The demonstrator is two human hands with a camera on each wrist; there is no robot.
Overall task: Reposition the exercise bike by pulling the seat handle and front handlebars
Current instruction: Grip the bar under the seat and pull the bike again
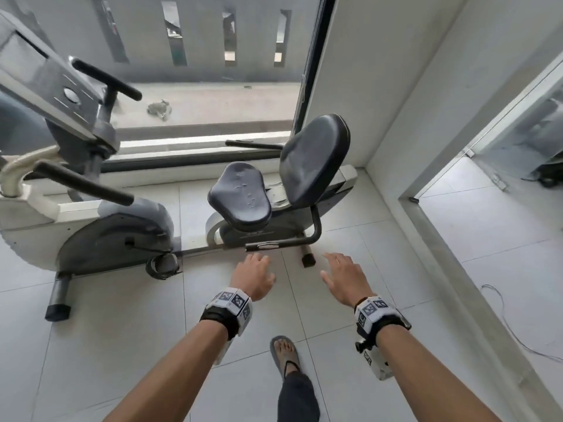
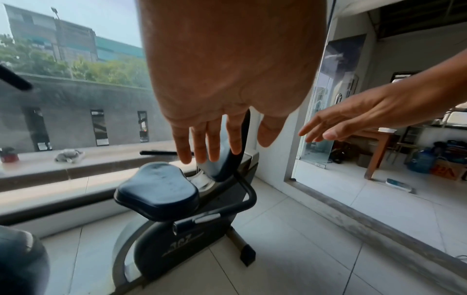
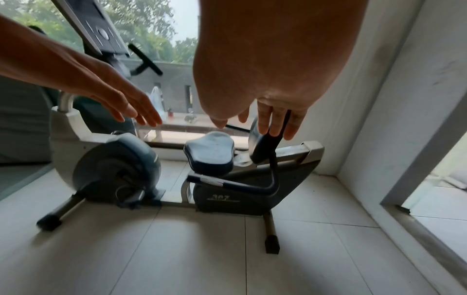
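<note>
A grey recumbent exercise bike (image 1: 115,236) stands along the window, its dark seat (image 1: 240,196) and backrest (image 1: 313,159) near the corner. The near seat handle (image 1: 274,245) is a black bar below the seat, also seen in the left wrist view as the seat handle (image 2: 248,197) and in the right wrist view as the seat handle (image 3: 227,184). Front handlebars (image 1: 82,182) stick out under the console (image 1: 51,83). My left hand (image 1: 254,274) hovers open just short of the seat handle. My right hand (image 1: 344,277) is open beside it, holding nothing.
A white wall corner (image 1: 362,147) stands close behind the backrest. A raised door sill (image 1: 457,269) and an open doorway lie to the right, with a thin cable (image 1: 502,318) on the floor. My sandalled foot (image 1: 285,354) is on the tiles below my hands.
</note>
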